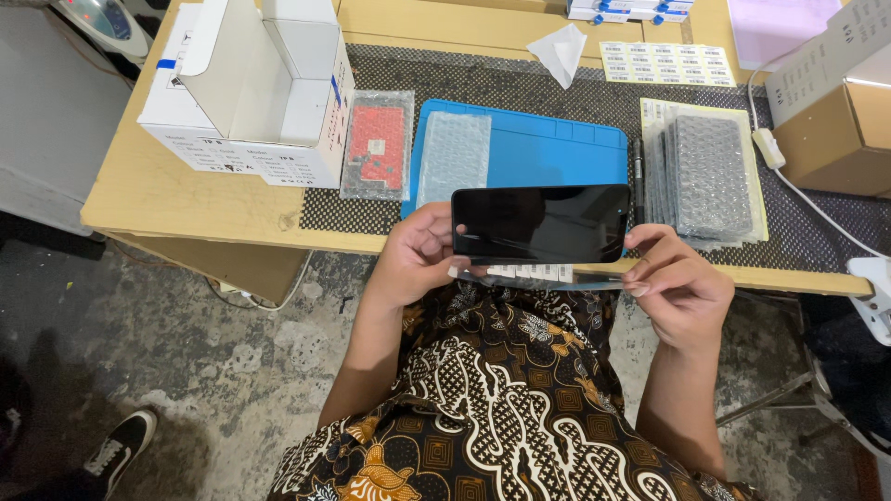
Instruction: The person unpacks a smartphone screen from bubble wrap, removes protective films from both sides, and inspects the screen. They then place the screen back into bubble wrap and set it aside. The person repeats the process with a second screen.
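Note:
A black phone screen panel [540, 223] is held level in front of my body, just off the table's front edge. My left hand [418, 255] grips its left end, thumb on the glass edge. My right hand [676, 283] pinches the right end and a clear film with a white label strip [534, 273] that hangs under the panel. Behind the panel lies a blue work mat [548, 153] with a bubble-wrap pouch [453, 156] on its left part.
An open white cardboard box [255, 93] stands at the table's left. Beside it lies a bagged red part [378, 144]. A stack of bubble-wrap pouches [710, 176] sits right of the mat, a brown carton [840, 121] at far right, label sheets [664, 63] at the back.

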